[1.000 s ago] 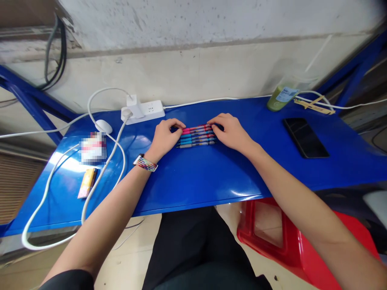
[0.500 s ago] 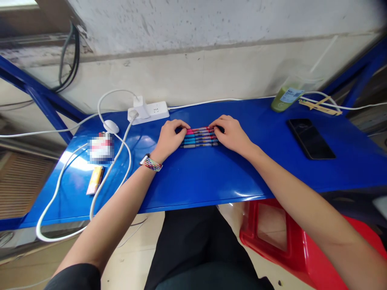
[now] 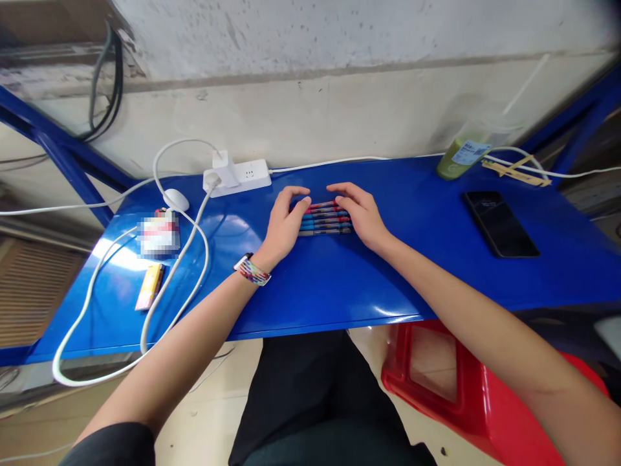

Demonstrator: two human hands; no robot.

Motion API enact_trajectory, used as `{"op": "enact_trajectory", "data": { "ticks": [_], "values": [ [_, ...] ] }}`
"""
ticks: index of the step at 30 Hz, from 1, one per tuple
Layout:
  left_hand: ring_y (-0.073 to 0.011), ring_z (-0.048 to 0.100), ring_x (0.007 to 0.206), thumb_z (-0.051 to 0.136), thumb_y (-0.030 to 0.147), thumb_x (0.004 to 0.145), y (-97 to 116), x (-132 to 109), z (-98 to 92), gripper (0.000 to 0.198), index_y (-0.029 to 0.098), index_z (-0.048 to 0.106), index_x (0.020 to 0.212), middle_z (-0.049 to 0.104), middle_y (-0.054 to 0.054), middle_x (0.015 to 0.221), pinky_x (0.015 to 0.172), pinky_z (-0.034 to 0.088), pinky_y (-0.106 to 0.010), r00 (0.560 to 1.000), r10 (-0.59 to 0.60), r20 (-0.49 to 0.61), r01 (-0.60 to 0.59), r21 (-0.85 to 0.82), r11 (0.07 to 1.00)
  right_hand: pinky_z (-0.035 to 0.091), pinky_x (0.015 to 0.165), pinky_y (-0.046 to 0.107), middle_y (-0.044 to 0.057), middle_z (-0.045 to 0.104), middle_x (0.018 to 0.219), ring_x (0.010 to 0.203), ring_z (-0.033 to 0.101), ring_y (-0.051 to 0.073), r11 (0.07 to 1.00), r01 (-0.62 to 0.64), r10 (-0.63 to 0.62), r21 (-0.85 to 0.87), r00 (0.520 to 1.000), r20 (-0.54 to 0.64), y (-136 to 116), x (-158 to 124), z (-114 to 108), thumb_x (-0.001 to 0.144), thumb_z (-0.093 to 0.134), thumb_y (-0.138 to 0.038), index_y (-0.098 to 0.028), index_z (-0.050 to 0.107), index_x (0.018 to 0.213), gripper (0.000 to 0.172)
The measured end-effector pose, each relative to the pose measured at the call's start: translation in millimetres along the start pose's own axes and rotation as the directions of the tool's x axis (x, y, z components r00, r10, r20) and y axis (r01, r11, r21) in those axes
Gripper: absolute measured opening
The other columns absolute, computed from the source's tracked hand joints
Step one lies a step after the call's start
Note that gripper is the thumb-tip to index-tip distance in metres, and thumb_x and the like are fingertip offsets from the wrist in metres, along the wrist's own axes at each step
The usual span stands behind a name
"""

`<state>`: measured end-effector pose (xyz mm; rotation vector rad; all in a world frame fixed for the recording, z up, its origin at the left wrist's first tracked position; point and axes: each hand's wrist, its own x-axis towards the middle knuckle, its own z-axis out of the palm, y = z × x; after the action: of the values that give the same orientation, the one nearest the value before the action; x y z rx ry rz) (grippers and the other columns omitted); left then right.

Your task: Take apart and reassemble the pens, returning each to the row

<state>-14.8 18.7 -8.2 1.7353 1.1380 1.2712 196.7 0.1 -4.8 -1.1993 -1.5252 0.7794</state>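
Observation:
Several slim pens (image 3: 324,219) with pink, blue, red and grey parts lie side by side in a flat row on the blue table (image 3: 310,285). At the row's left end is my left hand (image 3: 287,220), its index finger stretched over the far side and apart from the thumb. My right hand (image 3: 361,213) curves around the right end, with index finger and thumb also apart. Both thumbs are at or just above the pens; whether they touch them I cannot tell. My palms and other fingers hide some of the pen ends.
A white power strip (image 3: 242,179) with plugs stands against the wall. Left of it are a white mouse-like object (image 3: 176,200), looping white cables and a small yellow box (image 3: 151,285). On the right lie a black phone (image 3: 499,223) and a cup of green drink (image 3: 458,158).
My fingers have loosened from the pen ends and spread. Both index fingers now reach past the row's far side, and my left hand has shifted right.

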Motion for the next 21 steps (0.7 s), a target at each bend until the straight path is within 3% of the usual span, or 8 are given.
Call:
{"op": "enact_trajectory", "data": {
  "ticks": [3, 6, 9, 11, 13, 16, 18, 21],
  "values": [
    [-0.0264, 0.073, 0.124, 0.063, 0.032, 0.107, -0.1, 0.9, -1.4, 0.014, 0.027, 0.073, 0.117, 0.080, -0.007, 0.126, 0.115, 0.055, -0.043, 1.000, -0.014, 0.010, 0.014, 0.006, 1.000, 0.056, 0.122, 0.051, 0.007, 0.081, 0.144, 0.135, 0.073, 0.032, 0.999, -0.003, 0.004, -0.048, 1.000, 0.021, -2.3, 3.6, -6.8, 0.101, 0.061, -0.035, -0.030, 0.079, 0.131, 0.035],
    [-0.0271, 0.072, 0.125, 0.062, 0.030, 0.107, -4.1, 3.8, -8.9, 0.014, 0.027, 0.071, 0.117, 0.079, -0.007, 0.127, 0.118, 0.054, -0.045, 1.000, 0.012, -0.001, -0.012, 0.078, 0.997, 0.053, 0.125, 0.059, 0.012, 0.079, 0.148, 0.140, 0.071, 0.038, 0.952, 0.034, -0.042, -0.303, 0.999, -0.020, -5.3, 5.8, -33.8, 0.102, 0.068, -0.045, -0.029, 0.079, 0.137, 0.040],
    [-0.0307, 0.069, 0.126, 0.067, 0.023, 0.102, -10.4, 8.4, -21.6, 0.014, 0.028, 0.070, 0.115, 0.078, -0.008, 0.125, 0.121, 0.051, -0.051, 0.994, 0.102, -0.030, -0.091, 0.246, 0.965, 0.047, 0.128, 0.069, 0.021, 0.078, 0.147, 0.145, 0.068, 0.046, 0.771, 0.014, -0.067, -0.637, 0.996, -0.059, -1.6, -6.2, -90.8, 0.099, 0.069, -0.059, -0.023, 0.077, 0.146, 0.060],
    [-0.0330, 0.068, 0.125, 0.069, 0.018, 0.098, -14.5, 12.1, -30.8, 0.018, 0.028, 0.070, 0.113, 0.076, -0.009, 0.122, 0.120, 0.051, -0.054, 0.988, 0.144, -0.053, -0.118, 0.337, 0.934, 0.043, 0.128, 0.073, 0.033, 0.076, 0.145, 0.151, 0.064, 0.053, 0.589, -0.141, -0.046, -0.796, 0.977, -0.207, 8.4, -25.4, -143.7, 0.097, 0.062, -0.076, -0.013, 0.076, 0.149, 0.083],
    [-0.0335, 0.067, 0.124, 0.069, 0.014, 0.096, -17.4, 15.5, -38.1, 0.021, 0.027, 0.070, 0.112, 0.075, -0.010, 0.121, 0.120, 0.050, -0.054, 0.985, 0.154, -0.078, -0.115, 0.372, 0.921, 0.031, 0.129, 0.082, 0.046, 0.070, 0.146, 0.158, 0.055, 0.061, 0.379, -0.453, 0.034, -0.807, 0.878, -0.478, 22.8, -50.7, -200.7, 0.080, 0.061, -0.102, -0.012, 0.080, 0.140, 0.110],
    [-0.0326, 0.067, 0.122, 0.068, 0.013, 0.095, -18.9, 18.3, -42.9, 0.022, 0.026, 0.070, 0.112, 0.076, -0.010, 0.121, 0.116, 0.051, -0.053, 0.988, 0.124, -0.095, -0.082, 0.362, 0.929, 0.021, 0.127, 0.087, 0.047, 0.061, 0.158, 0.167, 0.039, 0.070, 0.211, -0.762, 0.321, -0.612, 0.645, -0.693, 42.4, -88.1, -272.7, 0.020, 0.082, -0.111, -0.034, 0.079, 0.112, 0.120],
    [-0.0325, 0.068, 0.121, 0.067, 0.012, 0.095, -18.8, 18.5, -42.5, 0.022, 0.025, 0.070, 0.112, 0.076, -0.010, 0.121, 0.115, 0.051, -0.052, 0.991, 0.097, -0.090, -0.059, 0.353, 0.934, 0.030, 0.127, 0.081, 0.045, 0.067, 0.150, 0.167, 0.040, 0.067, 0.240, -0.767, 0.394, -0.595, 0.638, -0.662, 49.4, -104.7, -300.5, 0.010, 0.081, -0.111, -0.041, 0.065, 0.087, 0.105],
    [-0.0331, 0.068, 0.123, 0.067, 0.011, 0.094, -18.7, 17.7, -39.7, 0.022, 0.025, 0.070, 0.112, 0.076, -0.011, 0.122, 0.115, 0.051, -0.053, 0.993, 0.083, -0.079, -0.050, 0.355, 0.934, 0.043, 0.116, 0.084, 0.042, 0.077, 0.118, 0.154, 0.055, 0.070, 0.295, -0.721, 0.381, -0.627, 0.690, -0.615, 52.0, -110.8, -310.3, 0.009, 0.071, -0.117, -0.042, 0.048, 0.070, 0.099]
  ]
}}
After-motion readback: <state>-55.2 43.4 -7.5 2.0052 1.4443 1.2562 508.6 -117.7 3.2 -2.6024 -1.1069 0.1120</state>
